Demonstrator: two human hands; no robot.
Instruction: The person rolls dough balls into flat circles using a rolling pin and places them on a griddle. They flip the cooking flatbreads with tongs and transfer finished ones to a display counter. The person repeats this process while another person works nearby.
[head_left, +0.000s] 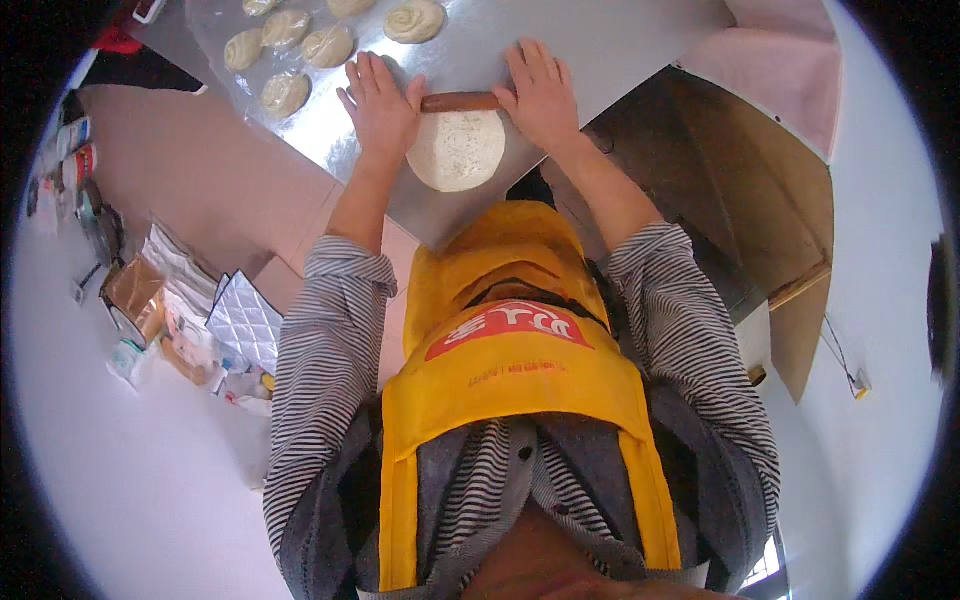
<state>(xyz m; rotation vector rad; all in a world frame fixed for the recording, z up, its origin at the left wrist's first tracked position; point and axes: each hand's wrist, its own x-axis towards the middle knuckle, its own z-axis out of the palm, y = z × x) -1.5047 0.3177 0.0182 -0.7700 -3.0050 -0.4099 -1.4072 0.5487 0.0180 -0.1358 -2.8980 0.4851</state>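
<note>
A brown wooden rolling pin (461, 102) lies crosswise over the far edge of a flat round sheet of dough (459, 150) on the metal worktop (615, 45). My left hand (381, 105) rests on the pin's left end, fingers stretched forward. On its right end lies my right hand (541, 94), slightly blurred, its fingers also extended. Both palms press on the pin and hide its ends; neither hand is wrapped round it. Beyond my hands sits a coiled piece of dough (414, 21), and several more coiled pieces (328, 46) lie to the left, some under clear plastic film (225, 82).
The worktop's near corner points towards my yellow apron (517, 375). A pink cloth (780, 60) hangs at the upper right, above a brown board (780, 187). Bags, a cardboard box (135, 296) and a silver quilted sheet (244, 319) stand at the left.
</note>
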